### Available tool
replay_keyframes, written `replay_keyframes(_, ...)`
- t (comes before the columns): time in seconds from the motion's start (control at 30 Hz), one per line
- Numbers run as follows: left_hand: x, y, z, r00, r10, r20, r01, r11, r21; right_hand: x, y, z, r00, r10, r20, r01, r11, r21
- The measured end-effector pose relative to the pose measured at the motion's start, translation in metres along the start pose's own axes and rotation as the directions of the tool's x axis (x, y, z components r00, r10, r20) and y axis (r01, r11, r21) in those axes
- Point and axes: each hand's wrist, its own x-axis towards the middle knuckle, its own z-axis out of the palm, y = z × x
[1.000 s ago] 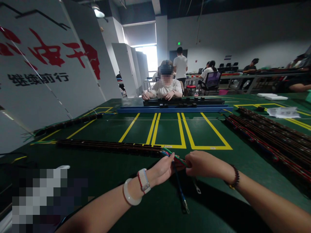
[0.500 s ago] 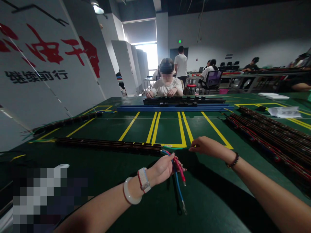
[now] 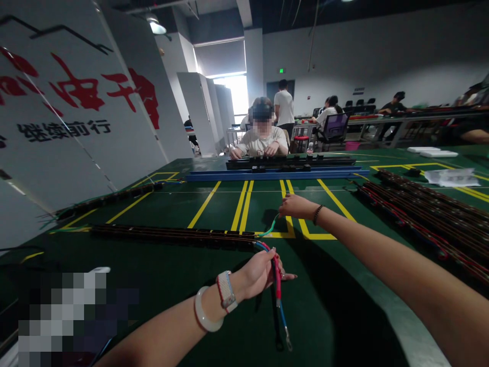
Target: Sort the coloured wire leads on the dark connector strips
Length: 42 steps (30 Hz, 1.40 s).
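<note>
Left hand (image 3: 260, 271): closed around hanging wires, low over the near side of the table; wore one white bangle and one watch.
Wires held: three counted, namely one red wire (image 3: 276, 278), one blue wire (image 3: 283, 320) and one dark wire (image 3: 276, 331) beside them; dangled toward the table.
Right hand (image 3: 295, 206): reached farther out, fingertips pinched shut on one green wire (image 3: 272, 228); wore one bead bracelet.
Green wire: curved from that pinch back to the strip's end.
Long black strip (image 3: 171, 234): one, lay flat, its right end just beside the left hand, where all four wires came out.
Other strips: one at far left (image 3: 110, 195); a bundle at right (image 3: 420, 211), too many to count.
Blue rail (image 3: 275, 175): one, across the far side, black strips on top.
Table (image 3: 344, 265): dark green, marked with yellow lined boxes.
Room: one co-worker (image 3: 263, 140) sat opposite, both hands at the rail; white panels (image 3: 76, 102) with red characters stood at left; more people sat at desks behind.
</note>
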Motion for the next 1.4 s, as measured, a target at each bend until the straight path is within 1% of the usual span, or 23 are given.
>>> replay_keyframes(0.13,0.0,-0.001,0.0,1.0,0.008,-0.004,-0.007,1.0,0.022,0.029,0.006,-0.004,0.999,-0.025,-0.021,0.025,1.0,-0.005)
replay_keyframes(0.23,0.002,-0.003,-0.001,0.999,0.034,-0.001,-0.034,0.999,-0.007,0.031,0.005,-0.003,0.999,-0.026,-0.027,0.026,1.0,-0.001)
replay_keyframes(0.33,0.004,-0.003,-0.003,0.998,0.045,0.035,-0.043,0.997,-0.066,0.01,0.0,0.001,1.0,-0.004,-0.021,0.004,1.0,0.004)
replay_keyframes(0.43,0.005,-0.002,-0.004,0.997,0.024,0.078,-0.017,0.995,-0.099,-0.025,-0.012,0.005,0.998,0.045,-0.043,-0.045,0.999,0.012)
replay_keyframes(0.5,0.004,0.0,-0.003,0.997,0.018,0.078,-0.011,0.996,-0.094,-0.05,-0.025,0.005,0.989,0.084,-0.124,-0.078,0.995,0.057)
replay_keyframes(0.6,0.004,0.001,-0.003,0.997,0.009,0.07,-0.005,0.998,-0.056,-0.084,-0.055,-0.003,0.951,0.173,-0.257,-0.126,0.974,0.19)
replay_keyframes(0.67,0.006,0.0,-0.005,0.997,0.015,0.076,-0.012,0.999,-0.047,-0.1,-0.078,-0.011,0.932,0.193,-0.306,-0.095,0.947,0.308)
replay_keyframes(0.77,0.009,-0.002,-0.006,0.997,0.031,0.076,-0.026,0.997,-0.066,-0.111,-0.111,-0.025,0.94,0.117,-0.319,0.028,0.908,0.417)
replay_keyframes(0.83,0.009,-0.003,-0.006,0.997,0.026,0.068,-0.021,0.997,-0.072,-0.11,-0.127,-0.032,0.944,0.05,-0.327,0.097,0.903,0.418)
replay_keyframes(0.9,0.007,-0.002,-0.004,0.998,0.011,0.055,-0.007,0.998,-0.066,-0.104,-0.137,-0.034,0.936,0.008,-0.353,0.14,0.91,0.39)
replay_keyframes(1.0,0.0,-0.003,0.0,1.0,0.026,0.006,-0.026,0.999,-0.046,-0.095,-0.139,-0.03,0.917,0.025,-0.398,0.15,0.903,0.402)
replay_keyframes(1.07,-0.004,-0.005,0.003,0.996,0.086,-0.035,-0.087,0.996,-0.023,-0.093,-0.136,-0.026,0.906,0.089,-0.414,0.126,0.876,0.465)
replay_keyframes(1.2,-0.004,-0.013,0.005,0.976,0.193,-0.102,-0.19,0.981,0.036,-0.096,-0.127,-0.021,0.894,0.214,-0.393,0.075,0.793,0.604)
replay_keyframes(1.3,-0.001,-0.015,0.005,0.971,0.216,-0.1,-0.206,0.973,0.1,-0.093,-0.123,-0.026,0.883,0.281,-0.377,0.054,0.735,0.675)
replay_keyframes(1.4,0.001,-0.013,0.004,0.976,0.195,-0.095,-0.181,0.974,0.138,-0.077,-0.118,-0.038,0.869,0.343,-0.356,0.029,0.684,0.729)
